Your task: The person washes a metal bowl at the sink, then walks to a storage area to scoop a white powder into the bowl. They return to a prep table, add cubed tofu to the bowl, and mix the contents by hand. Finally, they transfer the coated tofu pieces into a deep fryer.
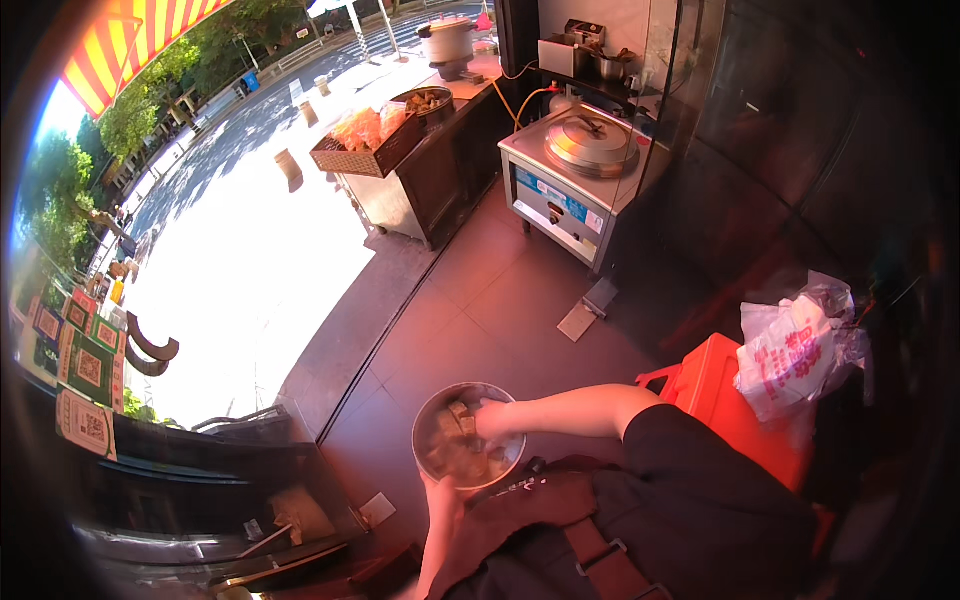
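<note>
The left hand (446,495) supports a round metal bowl (424,415) held close before the person's body, above the reddish floor (470,290); its grip is bent against the bowl's near left side. The right hand (494,420) comes in from the right and dips inside, beside brown chunks (460,422); its fingertips are hidden, so whether its grip has hold of one cannot be told. To the right, a white plastic bag (790,360) lies over a red container (700,390). On the far side stands a steel cooker (520,152) topped by a round lid (575,155). Far left, a worktop (395,205) carries a brown basket (345,162) of orange-tinted plastic bags (368,128).
</note>
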`<state>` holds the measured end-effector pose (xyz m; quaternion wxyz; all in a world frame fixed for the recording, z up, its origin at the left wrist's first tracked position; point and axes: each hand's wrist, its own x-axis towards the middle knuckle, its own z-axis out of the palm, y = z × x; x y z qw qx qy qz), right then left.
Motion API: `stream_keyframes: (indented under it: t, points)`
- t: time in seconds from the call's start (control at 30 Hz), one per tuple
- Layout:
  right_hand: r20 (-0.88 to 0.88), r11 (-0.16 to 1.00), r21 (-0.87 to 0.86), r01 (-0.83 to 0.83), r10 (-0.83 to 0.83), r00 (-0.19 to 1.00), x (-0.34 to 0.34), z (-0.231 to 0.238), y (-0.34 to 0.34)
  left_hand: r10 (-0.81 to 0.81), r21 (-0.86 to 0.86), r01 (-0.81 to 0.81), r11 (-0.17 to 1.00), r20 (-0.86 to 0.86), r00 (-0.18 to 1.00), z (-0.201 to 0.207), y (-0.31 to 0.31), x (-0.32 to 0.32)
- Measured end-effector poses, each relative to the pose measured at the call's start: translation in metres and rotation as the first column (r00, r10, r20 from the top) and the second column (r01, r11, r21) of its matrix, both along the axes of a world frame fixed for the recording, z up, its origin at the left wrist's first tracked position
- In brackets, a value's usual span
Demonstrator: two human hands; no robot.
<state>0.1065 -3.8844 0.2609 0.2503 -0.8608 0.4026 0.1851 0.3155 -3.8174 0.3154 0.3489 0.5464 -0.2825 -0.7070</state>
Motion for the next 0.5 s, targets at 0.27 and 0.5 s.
stream_keyframes:
  t: [0.27,0.5]
  points:
    - [-0.259,0.912,0.329,0.243,-0.161,0.952,-0.107,-0.044,-0.233,-0.383,-0.129,0.379,0.916,-0.006,0.924,-0.049,-0.259,-0.086]
    - [-0.346,0.771,0.193,0.606,-0.525,0.778,-0.196,-0.02,-0.377,-0.515,-0.461,0.479,0.747,0.054,0.856,-0.043,-0.463,-0.191]
